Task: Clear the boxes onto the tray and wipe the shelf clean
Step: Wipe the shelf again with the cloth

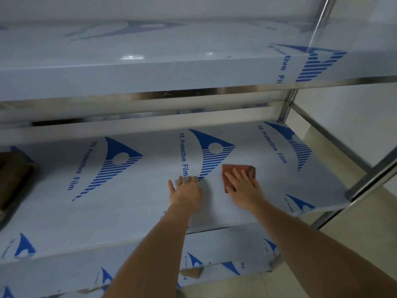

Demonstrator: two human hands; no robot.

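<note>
The middle shelf (133, 203) is a steel board covered in pale film with blue printed logos. A reddish-brown cloth (234, 171) lies flat on it, right of centre. My right hand (242, 188) presses on the near half of the cloth with straight, spread fingers. My left hand (185, 192) rests flat on the bare shelf just left of the cloth, fingers straight and slightly blurred. At the far left edge a dark brown object (15, 181), perhaps a tray or box, sits on the shelf, mostly cut off by the frame.
An upper shelf (150, 67) with the same film overhangs the far half of the middle shelf. A lower shelf (225, 261) shows beneath my forearms. Steel uprights and rails (369, 177) frame the right end, with tiled floor beyond.
</note>
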